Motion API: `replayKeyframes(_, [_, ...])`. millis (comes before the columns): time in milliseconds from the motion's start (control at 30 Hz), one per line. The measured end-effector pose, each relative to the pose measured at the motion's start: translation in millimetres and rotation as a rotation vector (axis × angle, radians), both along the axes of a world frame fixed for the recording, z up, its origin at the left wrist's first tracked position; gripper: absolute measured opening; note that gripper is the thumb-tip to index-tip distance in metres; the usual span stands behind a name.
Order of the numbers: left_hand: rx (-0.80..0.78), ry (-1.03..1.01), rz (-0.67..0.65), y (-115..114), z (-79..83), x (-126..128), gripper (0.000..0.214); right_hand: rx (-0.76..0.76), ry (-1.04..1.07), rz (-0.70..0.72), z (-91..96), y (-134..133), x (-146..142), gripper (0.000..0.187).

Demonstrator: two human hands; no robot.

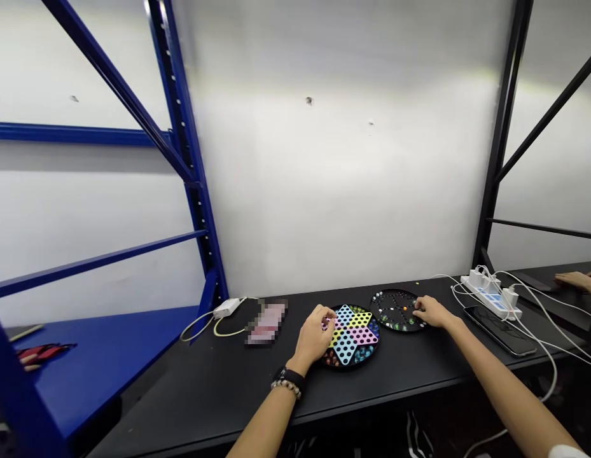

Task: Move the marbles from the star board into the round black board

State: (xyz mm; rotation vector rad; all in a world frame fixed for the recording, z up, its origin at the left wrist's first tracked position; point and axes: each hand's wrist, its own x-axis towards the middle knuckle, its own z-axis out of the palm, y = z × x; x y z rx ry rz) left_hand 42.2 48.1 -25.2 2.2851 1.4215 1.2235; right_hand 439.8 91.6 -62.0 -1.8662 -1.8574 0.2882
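Note:
A round Chinese-checkers board (352,336) with a many-coloured star lies on the black table (219,388). Behind it to the right sits a round black tray (395,310) holding several marbles. My left hand (317,337), with a watch and a bead bracelet at the wrist, rests at the board's left edge, fingers curled together in a pinch; what they hold is too small to make out. My right hand (431,312) lies on the tray's right rim, fingers bent down among the marbles.
A white power strip (490,294) with plugs and trailing white cables and a dark phone (500,329) lie to the right. Another person's hand (574,280) rests at the far right. A white charger (227,308) and a blurred pink object (268,322) lie left. Blue shelving (104,356) stands left.

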Motion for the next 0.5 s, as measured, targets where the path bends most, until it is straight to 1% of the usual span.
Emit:
replayKeyframes(67, [0.001, 0.008, 0.002, 0, -0.2, 0, 0.013, 0.013, 0.053, 0.059, -6.5, -1, 0, 0.004])
replayKeyframes(200, [-0.006, 0.015, 0.006, 0, -0.1, 0, 0.014, -0.004, 0.162, 0.104, -7.9, 2, -14, 0.010])
replayKeyframes(367, [-0.023, 0.012, 0.011, -2, 0.3, 1, 0.015, -0.063, 0.101, 0.148, 0.7, 1, -23, 0.014])
replayKeyframes(500, [-0.042, 0.014, 0.010, -2, 0.3, 1, 0.016, 0.003, 0.056, 0.144, 15.2, -15, -29, 0.025])
